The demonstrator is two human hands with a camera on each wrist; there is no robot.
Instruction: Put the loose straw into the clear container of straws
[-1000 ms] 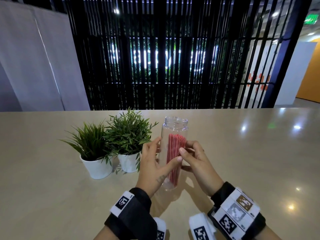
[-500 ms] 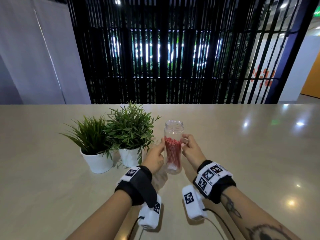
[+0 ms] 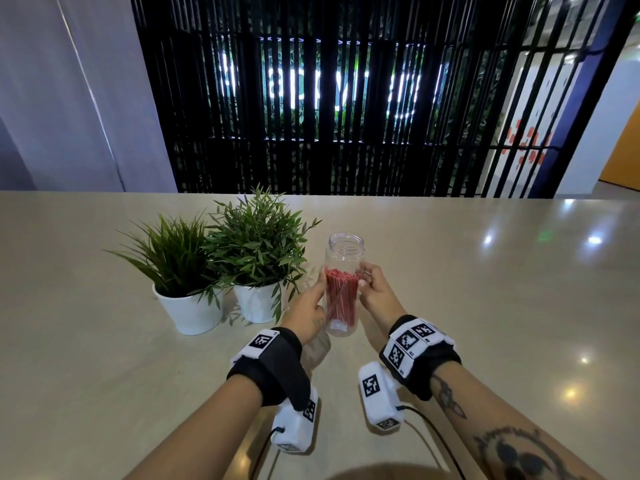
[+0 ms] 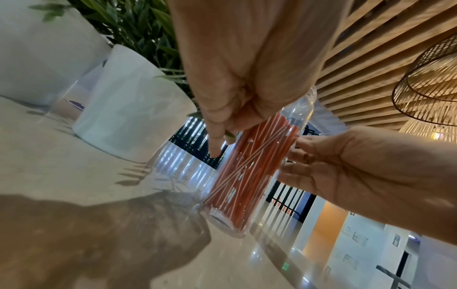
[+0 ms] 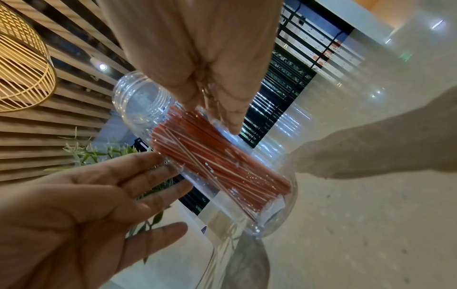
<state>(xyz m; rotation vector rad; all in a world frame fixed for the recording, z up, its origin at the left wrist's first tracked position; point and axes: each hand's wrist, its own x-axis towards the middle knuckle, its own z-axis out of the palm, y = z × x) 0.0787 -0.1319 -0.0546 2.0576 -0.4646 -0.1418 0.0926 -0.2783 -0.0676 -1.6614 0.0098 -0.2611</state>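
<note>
A clear container point(image 3: 344, 251) stands upright on the beige table point(image 3: 485, 306), its mouth open. A bundle of red straws point(image 3: 341, 296) fills its lower part, and one straw leans diagonally across the others point(image 4: 252, 172). I see no straw outside it. My left hand point(image 3: 313, 303) rests against its left side with straight fingers point(image 5: 153, 162). My right hand point(image 3: 370, 285) touches the right side with its fingertips point(image 4: 294, 156). The container point(image 5: 138, 97) is tilted in the wrist views only by the camera angle.
Two green plants in white pots point(image 3: 188, 306) point(image 3: 258, 303) stand just left of the container, with leaves reaching close to my left hand. The table runs wide to the right. A black slatted screen point(image 3: 329, 98) rises behind the far edge.
The container has gone from close in front of me to farther out beside the plants. My left finger no longer crosses its front; both hands now flank its sides.
</note>
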